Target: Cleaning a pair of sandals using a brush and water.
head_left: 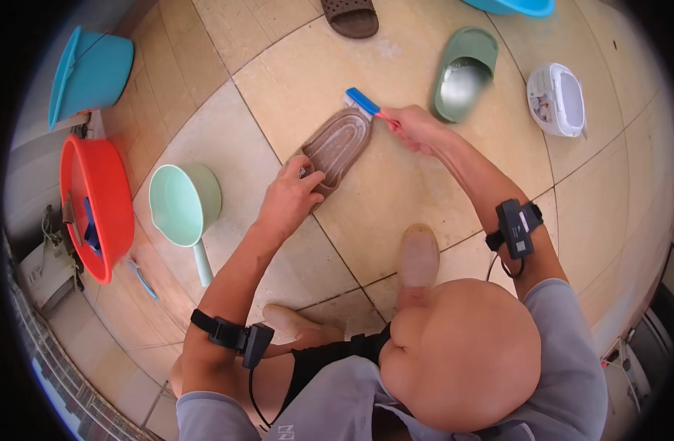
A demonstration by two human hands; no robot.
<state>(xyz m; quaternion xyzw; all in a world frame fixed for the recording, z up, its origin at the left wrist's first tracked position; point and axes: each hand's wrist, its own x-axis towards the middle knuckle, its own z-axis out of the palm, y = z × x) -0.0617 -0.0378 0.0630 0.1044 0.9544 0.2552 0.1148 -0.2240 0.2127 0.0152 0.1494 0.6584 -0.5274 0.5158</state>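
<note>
A brown slipper [340, 147] lies on the tiled floor, its far end pointing up and right. My left hand [293, 189] grips its near end, fingers curled over the edge, and hides part of it. In my right hand [417, 128] is a scrubbing brush [364, 101] with a blue back, white bristles and a red handle. The bristles are at the slipper's far rim; whether they press on it I cannot tell. Farther right lies a green slipper [465, 73] with whitish foam or water in it. Another brown slipper [351, 18] shows at the top edge.
A pale green dipper [184, 204] stands left of my left hand. Beyond it are a red basin [115, 206] holding some items and a blue bucket [105, 70]. A white tub [557, 99] stands at the right. A thin blue item [142, 279] lies near the red basin.
</note>
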